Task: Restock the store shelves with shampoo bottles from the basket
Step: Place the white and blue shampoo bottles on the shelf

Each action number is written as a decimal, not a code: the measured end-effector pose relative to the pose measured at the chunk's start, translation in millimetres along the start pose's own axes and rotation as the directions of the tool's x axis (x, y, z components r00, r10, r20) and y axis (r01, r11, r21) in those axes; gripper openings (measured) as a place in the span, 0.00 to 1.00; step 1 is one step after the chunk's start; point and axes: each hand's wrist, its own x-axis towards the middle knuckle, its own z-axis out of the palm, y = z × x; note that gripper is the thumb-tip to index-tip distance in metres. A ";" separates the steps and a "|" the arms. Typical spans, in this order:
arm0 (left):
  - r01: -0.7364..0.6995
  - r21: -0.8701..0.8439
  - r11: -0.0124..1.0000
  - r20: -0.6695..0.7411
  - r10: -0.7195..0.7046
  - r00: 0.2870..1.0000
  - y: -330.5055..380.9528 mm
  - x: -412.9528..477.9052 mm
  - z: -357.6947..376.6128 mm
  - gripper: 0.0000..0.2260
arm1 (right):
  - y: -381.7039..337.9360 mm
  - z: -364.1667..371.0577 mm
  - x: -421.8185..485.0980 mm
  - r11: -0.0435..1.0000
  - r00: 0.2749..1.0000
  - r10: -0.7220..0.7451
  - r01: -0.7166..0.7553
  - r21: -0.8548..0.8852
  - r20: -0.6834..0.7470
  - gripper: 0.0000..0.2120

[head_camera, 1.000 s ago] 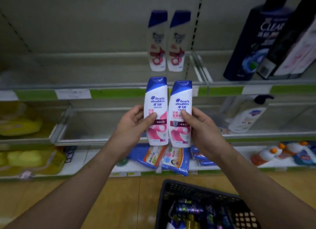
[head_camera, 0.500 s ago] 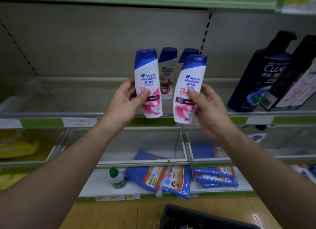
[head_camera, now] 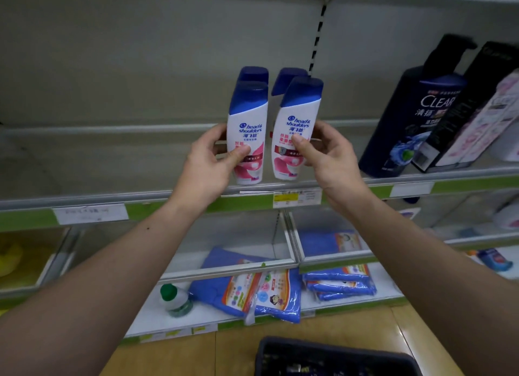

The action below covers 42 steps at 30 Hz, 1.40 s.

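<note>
Left hand (head_camera: 207, 162) fingers wrap left shampoo bottle (head_camera: 248, 131); right hand (head_camera: 328, 156) grips right shampoo bottle (head_camera: 297, 128). Both at shelf (head_camera: 449, 179) lip, 12 o'clock from basket (head_camera: 337, 356). Seat bases flat before rear bottles (head_camera: 254, 74), labels out, then release.

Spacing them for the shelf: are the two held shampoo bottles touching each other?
Apart. Head view shows a clear gap between the left-hand bottle and right-hand bottle.

Both held white bottles (head_camera: 247, 140) (head_camera: 295, 134) read "head & shoulders"; the dark bottle (head_camera: 412, 117) reads "CLEAR".
</note>
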 end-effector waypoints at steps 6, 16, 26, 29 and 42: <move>-0.029 0.086 0.996 -0.066 0.035 0.997 0.4 -3.4 2.8 0.18 | 10.5 4.1 4.6 1.000 0.999 -0.027 0.026 -0.012 -0.030 0.17; 0.004 0.360 0.933 -0.053 0.016 0.998 3.5 -6.3 -1.1 0.32 | 27.8 1.2 -2.4 0.965 1.000 -0.001 0.000 -0.262 -0.005 0.25; 0.164 0.421 0.892 0.235 -0.283 0.930 6.7 16.7 1.4 0.54 | 12.5 -4.6 14.1 0.951 0.965 0.172 -0.110 -0.288 0.200 0.34; 0.121 0.398 0.909 0.250 -0.234 0.939 9.3 19.4 7.5 0.48 | 12.4 -6.5 21.6 0.951 0.945 0.209 -0.136 -0.279 0.251 0.30; 0.042 0.440 0.897 0.233 -0.159 0.959 -3.4 48.2 15.7 0.38 | 13.1 8.8 43.5 0.937 0.948 0.256 -0.196 -0.289 0.189 0.21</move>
